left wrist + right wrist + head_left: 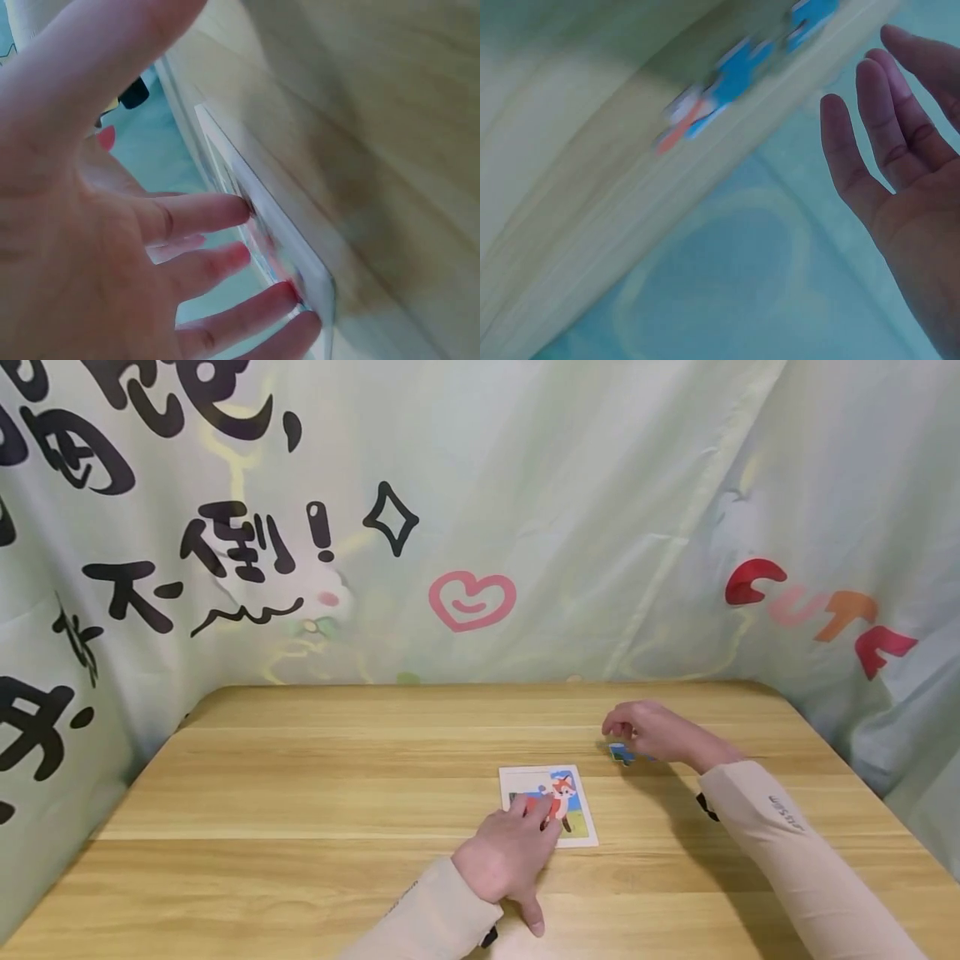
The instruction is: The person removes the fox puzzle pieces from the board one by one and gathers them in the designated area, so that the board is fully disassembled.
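A small jigsaw puzzle board with a white border lies on the table, partly filled with a fox picture. Over its near left part is my left hand, fingers spread and fingertips on the picture; the left wrist view shows them at the board's face beside its white rim. To the right and farther back, my right hand hovers over loose blue puzzle pieces, partly hiding them. In the right wrist view its fingers are loosely bent with nothing between them, apart from a blue and orange puzzle piece and another blue piece.
The wooden table extends widely to the left of the board. Behind it hangs a pale green curtain with printed lettering and a pink heart, reaching down to the table's back edge.
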`<move>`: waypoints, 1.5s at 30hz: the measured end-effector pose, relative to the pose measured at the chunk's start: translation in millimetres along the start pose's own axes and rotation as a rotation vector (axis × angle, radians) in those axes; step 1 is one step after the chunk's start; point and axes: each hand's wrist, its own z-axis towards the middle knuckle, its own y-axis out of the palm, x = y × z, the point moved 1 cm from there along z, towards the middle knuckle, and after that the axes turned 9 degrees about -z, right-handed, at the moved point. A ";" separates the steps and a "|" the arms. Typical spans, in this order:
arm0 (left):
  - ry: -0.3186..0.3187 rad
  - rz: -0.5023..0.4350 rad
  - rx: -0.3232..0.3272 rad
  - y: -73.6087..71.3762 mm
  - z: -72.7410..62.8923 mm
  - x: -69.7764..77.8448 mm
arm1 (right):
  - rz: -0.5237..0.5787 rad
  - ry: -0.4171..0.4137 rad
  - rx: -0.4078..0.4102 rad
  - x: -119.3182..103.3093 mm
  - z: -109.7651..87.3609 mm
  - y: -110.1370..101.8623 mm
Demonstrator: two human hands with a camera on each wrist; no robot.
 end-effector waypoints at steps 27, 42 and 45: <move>0.037 0.022 -0.003 1.2 3.4 -0.4 | 0.129 -0.230 -0.116 -43.4 30.3 29.5; 0.044 0.022 -0.021 3.9 4.0 -3.4 | 0.114 -0.212 -0.178 -47.2 32.7 29.7; 0.045 0.030 -0.020 3.9 3.7 -4.2 | 0.108 -0.218 -0.171 -47.5 34.2 29.8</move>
